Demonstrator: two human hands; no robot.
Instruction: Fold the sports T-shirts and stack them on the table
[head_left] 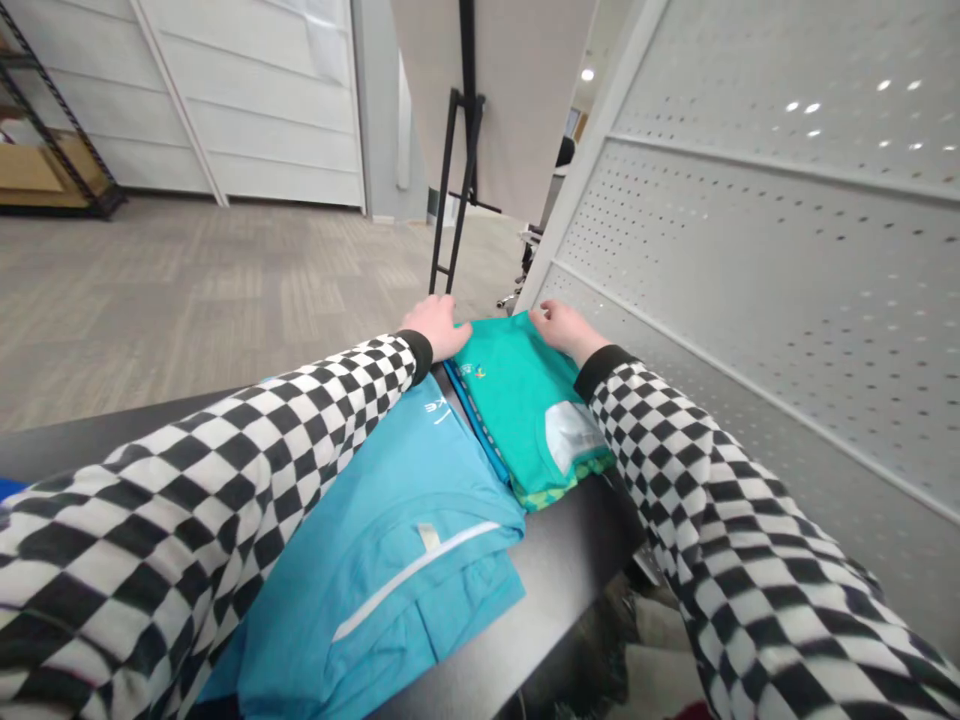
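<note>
Blue folded T-shirt (pixel 390 540) nearest on black worktop (pixel 555 560). Teal folded shirt (pixel 517 400) just beside it at 1 o'clock, clear plastic patch (pixel 574 435) on its near end. Left hand (pixel 442 328) and right hand (pixel 564 332) at its far corners, fingers (pixel 544 318) open, lying flat, gripping nothing. White perforated panel (pixel 750 300) at 3 o'clock.

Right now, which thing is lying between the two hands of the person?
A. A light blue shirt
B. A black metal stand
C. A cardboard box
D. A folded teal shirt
D. The folded teal shirt lies between the left hand and the right hand, while the light blue shirt lies nearer to the person.
</note>
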